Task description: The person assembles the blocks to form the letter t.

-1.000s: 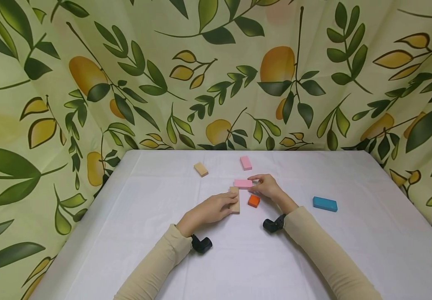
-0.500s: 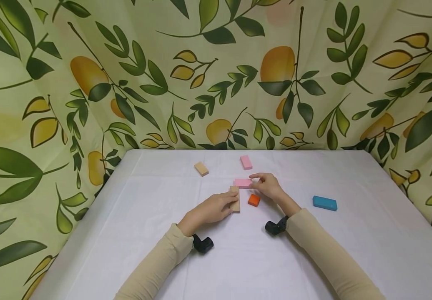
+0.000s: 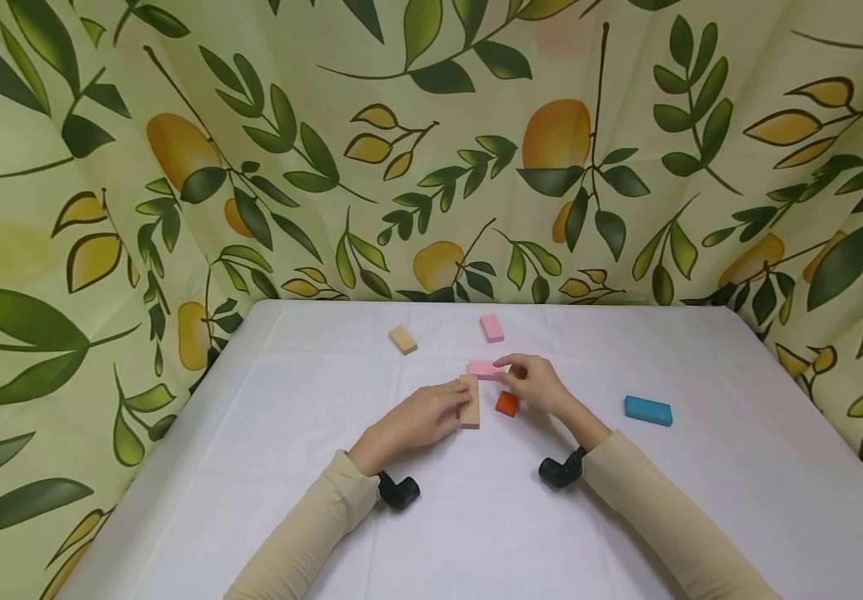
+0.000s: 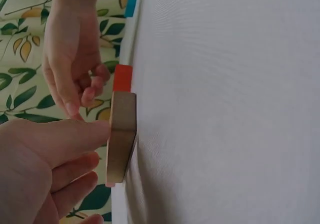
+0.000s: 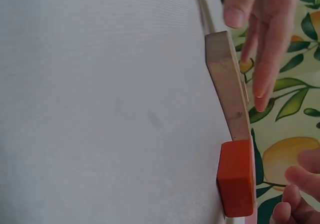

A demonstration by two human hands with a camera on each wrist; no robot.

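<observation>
A long plain wooden block (image 3: 471, 416) lies pointing away from the person in the middle of the table. My left hand (image 3: 418, 415) rests at its left side, fingertips over its top; in the left wrist view the thumb (image 4: 82, 136) is straight and touches or nearly touches the wooden block (image 4: 122, 139). A pink block (image 3: 481, 369) lies crosswise at the far end. My right hand (image 3: 538, 383) hovers by its right end with loosely bent fingers and nothing held. Under that hand sits a small orange block (image 3: 506, 405); the right wrist view shows the orange block (image 5: 236, 179) apart from the fingertips.
A blue block (image 3: 648, 410) lies to the right. Farther back are a second pink block (image 3: 491, 328) and a short wooden block (image 3: 403, 339). The white-covered table (image 3: 311, 400) meets a leaf-and-fruit patterned curtain (image 3: 431, 167) behind.
My right hand has let go of the crosswise pink block and drawn slightly back toward the orange block. My left hand stays at the wooden block; the blocks lie as before.
</observation>
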